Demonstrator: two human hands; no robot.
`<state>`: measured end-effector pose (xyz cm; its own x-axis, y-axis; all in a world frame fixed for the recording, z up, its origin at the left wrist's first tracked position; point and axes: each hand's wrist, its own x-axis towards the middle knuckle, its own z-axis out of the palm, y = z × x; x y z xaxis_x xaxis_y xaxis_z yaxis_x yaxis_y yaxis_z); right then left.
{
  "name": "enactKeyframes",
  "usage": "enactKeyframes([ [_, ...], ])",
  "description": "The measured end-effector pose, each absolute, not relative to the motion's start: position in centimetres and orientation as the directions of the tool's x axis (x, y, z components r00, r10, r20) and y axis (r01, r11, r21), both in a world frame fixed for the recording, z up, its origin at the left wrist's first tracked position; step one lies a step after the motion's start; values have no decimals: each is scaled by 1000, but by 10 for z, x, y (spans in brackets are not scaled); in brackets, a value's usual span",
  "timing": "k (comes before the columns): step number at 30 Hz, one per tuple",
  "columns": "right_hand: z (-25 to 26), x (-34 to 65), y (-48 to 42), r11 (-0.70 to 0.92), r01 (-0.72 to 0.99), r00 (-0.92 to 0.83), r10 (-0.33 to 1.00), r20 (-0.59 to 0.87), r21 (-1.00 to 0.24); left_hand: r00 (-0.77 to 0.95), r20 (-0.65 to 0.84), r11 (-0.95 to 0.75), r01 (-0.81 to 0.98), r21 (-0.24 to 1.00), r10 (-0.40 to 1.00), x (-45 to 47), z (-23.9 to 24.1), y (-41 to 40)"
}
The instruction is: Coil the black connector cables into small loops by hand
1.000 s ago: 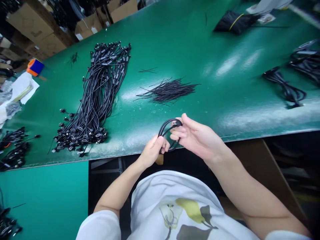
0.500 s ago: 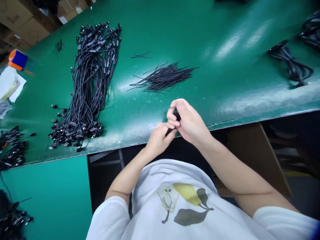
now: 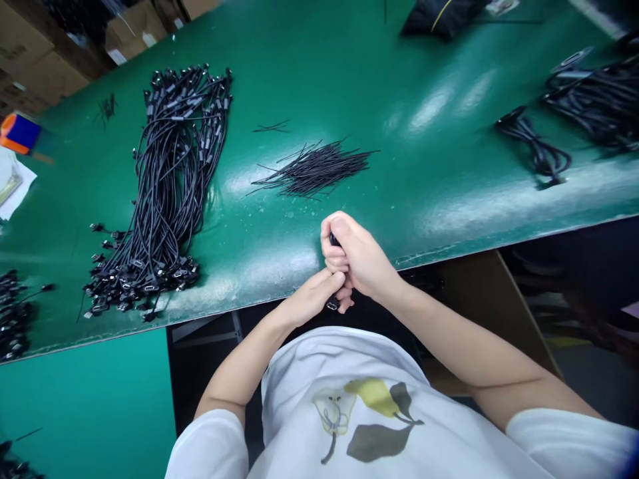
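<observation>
The right hand point(image 3: 357, 259) is curled tight around a coiled black cable point(image 3: 333, 240), of which only a bit shows above the fingers and a plug end below them. The left hand point(image 3: 312, 297) presses up against it from below, fingers on the same cable. Just beyond the hands lies a pile of thin black ties point(image 3: 312, 169); well off to their left, a big bundle of cables point(image 3: 167, 179) on the green table point(image 3: 399, 86).

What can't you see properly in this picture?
- Head view: the black cable is almost wholly hidden inside the right hand; the left hand covers its lower part.
- Plugs on the big cable bundle: too small to tell their type.
- Orange and blue thing: cut off by the left edge.
</observation>
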<state>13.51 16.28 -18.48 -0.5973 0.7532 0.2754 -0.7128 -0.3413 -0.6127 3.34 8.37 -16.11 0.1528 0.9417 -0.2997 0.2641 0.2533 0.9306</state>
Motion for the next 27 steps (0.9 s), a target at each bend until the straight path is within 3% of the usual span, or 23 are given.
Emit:
enactKeyframes([
  [3,-187,132,163,-374,-714,-605,754,254,-592,102,-281,203,466,861,954,30,-160,83],
  [5,-188,129,164,-425,-703,-631,742,225,-570,69,-273,208,480,852,960,28,-164,83],
  [8,-186,126,168,-452,-690,-648,734,204,-566,24,-252,233,308,923,967,28,-169,84],
  [12,-182,124,171,-444,-687,-664,705,248,-576,-37,-355,356,25,934,934,33,-169,84],
  [15,-179,126,171,-499,-655,-722,633,278,-567,-13,-393,392,-19,920,920,35,-164,82],
  [18,-174,127,176,-492,-637,-749,577,325,-594,-44,-341,340,-11,940,939,28,-157,79],
  [20,-166,125,194,-351,-625,-745,534,400,-697,-102,-247,256,91,962,964,17,-151,76],
  [23,-139,108,250,85,-527,-703,516,490,-846,-227,-44,142,432,890,973,-7,-143,71],
  [25,-112,84,301,319,-342,-600,650,467,-884,-295,98,124,649,751,950,-24,-143,69],
  [27,-87,56,352,429,-186,-432,772,466,-884,-311,194,122,761,637,930,-37,-146,70],
])
